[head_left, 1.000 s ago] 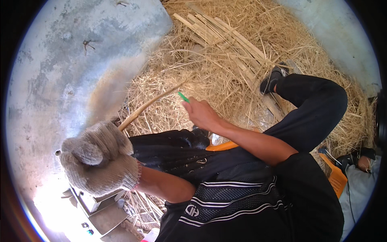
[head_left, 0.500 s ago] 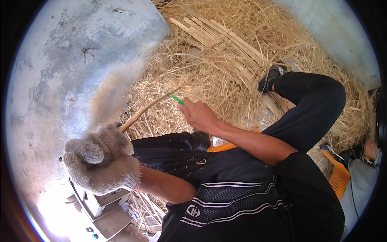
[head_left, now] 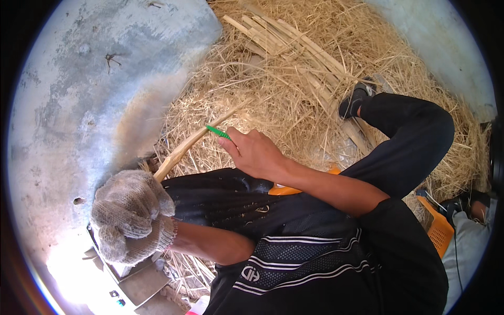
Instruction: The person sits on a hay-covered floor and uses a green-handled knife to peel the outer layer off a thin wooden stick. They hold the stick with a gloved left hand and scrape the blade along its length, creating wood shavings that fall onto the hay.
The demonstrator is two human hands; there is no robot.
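My left hand (head_left: 131, 215), in a white knitted glove, is closed around the near end of a long pale cane strip (head_left: 197, 142) that slants up to the right over the straw. My bare right hand (head_left: 254, 152) grips a small tool with a green handle (head_left: 218, 132), whose tip sits against the strip's middle. Both forearms cross my dark-clothed lap.
Loose straw (head_left: 294, 100) covers the ground ahead, with a bundle of split cane strips (head_left: 294, 47) lying on it. My right leg and dark shoe (head_left: 357, 97) stretch over the straw. Grey concrete (head_left: 94, 79) lies left. An orange object (head_left: 438, 223) sits at right.
My right hand with the green tool has slid slightly down along the strip toward me. The gloved left hand has stayed nearly in place.
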